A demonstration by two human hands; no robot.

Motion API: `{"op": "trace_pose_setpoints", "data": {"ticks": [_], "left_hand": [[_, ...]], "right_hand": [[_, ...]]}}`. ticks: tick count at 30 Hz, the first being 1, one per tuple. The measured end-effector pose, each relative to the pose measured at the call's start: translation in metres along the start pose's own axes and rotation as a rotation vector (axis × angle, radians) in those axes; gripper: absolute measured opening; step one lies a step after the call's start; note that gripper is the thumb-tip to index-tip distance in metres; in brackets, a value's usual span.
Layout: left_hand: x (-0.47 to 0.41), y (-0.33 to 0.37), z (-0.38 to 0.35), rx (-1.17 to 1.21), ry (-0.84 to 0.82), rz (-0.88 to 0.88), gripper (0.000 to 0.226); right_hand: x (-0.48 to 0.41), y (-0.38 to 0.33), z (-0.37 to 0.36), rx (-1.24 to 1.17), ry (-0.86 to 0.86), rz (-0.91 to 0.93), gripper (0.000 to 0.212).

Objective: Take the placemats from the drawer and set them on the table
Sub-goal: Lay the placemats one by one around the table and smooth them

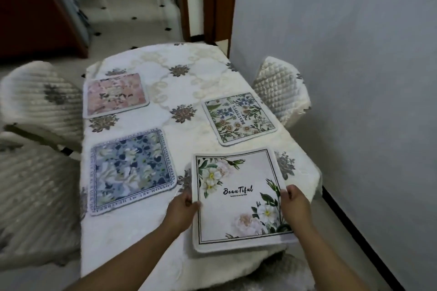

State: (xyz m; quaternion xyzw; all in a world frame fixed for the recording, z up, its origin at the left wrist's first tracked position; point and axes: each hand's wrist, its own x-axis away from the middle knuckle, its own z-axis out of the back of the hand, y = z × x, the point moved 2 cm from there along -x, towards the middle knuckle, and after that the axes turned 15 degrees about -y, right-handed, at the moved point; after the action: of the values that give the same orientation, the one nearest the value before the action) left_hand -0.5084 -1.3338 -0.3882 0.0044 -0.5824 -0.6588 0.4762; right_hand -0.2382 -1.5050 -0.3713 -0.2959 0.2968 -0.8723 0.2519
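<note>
On the cloth-covered table three mats already lay, and your left hand and right hand pinched the white floral placemat by its edges, last one, wanting lowering flat and squaring up.

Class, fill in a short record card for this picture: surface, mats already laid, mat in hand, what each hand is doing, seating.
Surface: table under a cream floral tablecloth
Mats laid: pink floral placemat; blue floral placemat; green botanical placemat
Mat in hand: white "Beautiful" flower placemat
Left hand: grip on its left edge
Right hand: grip on its right edge
Seating: quilted chair by the wall
</note>
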Motion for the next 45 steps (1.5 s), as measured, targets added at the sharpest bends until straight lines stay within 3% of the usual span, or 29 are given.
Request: {"op": "trace_pose_setpoints", "data": {"ticks": [5, 9, 14, 18, 20, 23, 26, 30, 34, 37, 45], "left_hand": [[-0.009, -0.012, -0.035, 0.045, 0.198, 0.223, 0.029], [-0.010, -0.024, -0.055, 0.003, 0.288, 0.338, 0.027], [-0.011, -0.033, -0.067, -0.071, 0.362, 0.388, 0.030], [-0.013, -0.038, -0.074, -0.052, 0.389, 0.404, 0.021], [-0.014, -0.037, -0.081, -0.249, 0.463, 0.341, 0.023], [-0.019, -0.030, -0.105, -0.565, 0.525, 0.203, 0.051], [-0.028, -0.013, -0.143, -0.689, 0.420, 0.058, 0.064], [-0.041, -0.026, -0.178, -0.832, 0.237, 0.061, 0.075], [-0.040, -0.041, -0.175, -0.835, 0.273, 0.021, 0.066], [-0.037, -0.047, -0.170, -0.816, 0.283, 0.003, 0.067], [-0.006, -0.076, -0.141, -0.758, 0.231, -0.018, 0.070]], "right_hand": [[-0.079, 0.021, -0.016, 0.092, -0.257, 0.159, 0.026], [-0.101, 0.038, -0.030, 0.161, -0.351, 0.230, 0.030], [-0.103, 0.050, -0.036, 0.280, -0.318, 0.336, 0.023], [-0.105, 0.057, -0.038, 0.285, -0.310, 0.309, 0.019], [-0.103, 0.060, -0.038, 0.317, -0.264, 0.331, 0.011], [-0.092, 0.058, -0.045, 0.493, -0.171, 0.490, 0.043], [-0.066, 0.040, -0.069, 0.637, -0.312, 0.764, 0.057], [-0.035, 0.038, -0.111, 0.812, -0.594, 0.877, 0.069], [-0.037, 0.049, -0.119, 0.839, -0.562, 0.898, 0.058], [-0.046, 0.055, -0.108, 0.819, -0.571, 0.911, 0.061], [-0.080, 0.083, -0.057, 0.767, -0.535, 0.727, 0.065]]}}
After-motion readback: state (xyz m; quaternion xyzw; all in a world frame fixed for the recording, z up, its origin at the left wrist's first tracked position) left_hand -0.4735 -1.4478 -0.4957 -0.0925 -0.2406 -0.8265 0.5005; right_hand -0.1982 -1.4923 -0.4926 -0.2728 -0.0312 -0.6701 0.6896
